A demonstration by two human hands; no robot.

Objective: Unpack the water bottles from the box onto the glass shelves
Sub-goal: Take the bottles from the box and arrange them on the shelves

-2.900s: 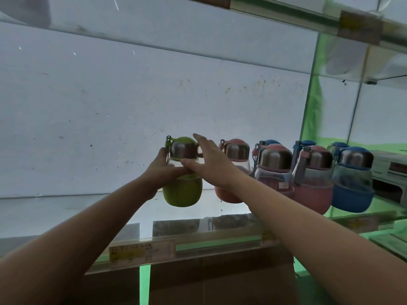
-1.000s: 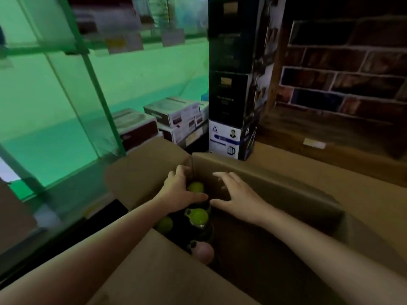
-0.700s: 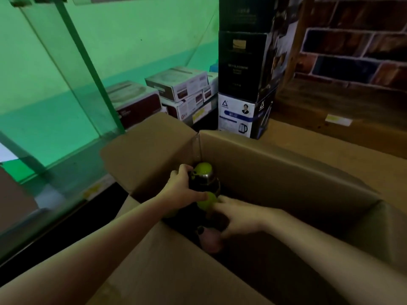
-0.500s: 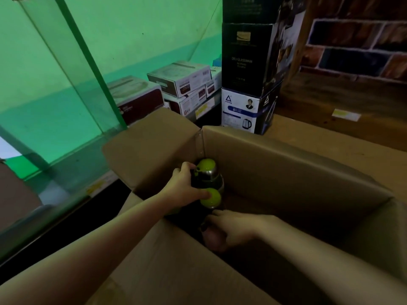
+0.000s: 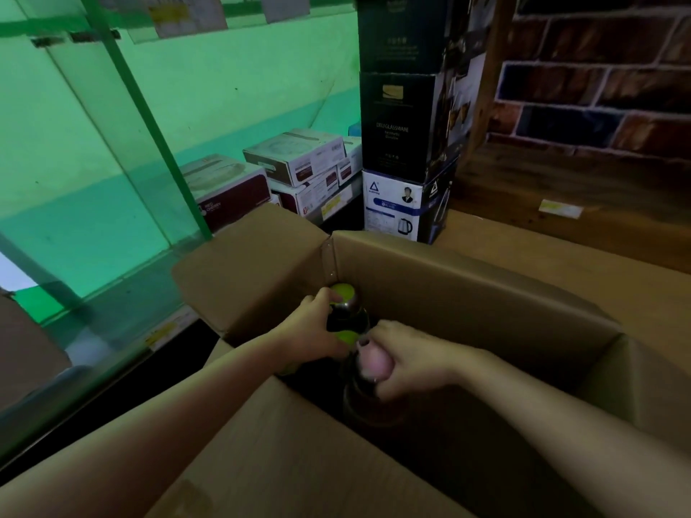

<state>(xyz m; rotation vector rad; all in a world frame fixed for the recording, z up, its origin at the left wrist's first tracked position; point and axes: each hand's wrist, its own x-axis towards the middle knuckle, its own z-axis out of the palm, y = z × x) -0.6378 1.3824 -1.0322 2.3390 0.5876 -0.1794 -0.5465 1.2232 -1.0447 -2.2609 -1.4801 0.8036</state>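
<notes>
Two bare forearms, no sleeves visible up to the frame edge. Left hand [image 5: 312, 330] bare: no glove, ring, watch or band on the wrist. Right hand [image 5: 407, 358] bare too, nothing on the fingers or wrist. No bracelets, tape, tattoos or markings seen on either arm. Fingernails on the left hand look short and unpainted; those on the right are too blurred to tell. Both arms slim and smooth, widening toward the bottom edge of the view. Upper arms, shoulders and any clothing are out of frame. Dim light, slight motion blur on the right hand.
</notes>
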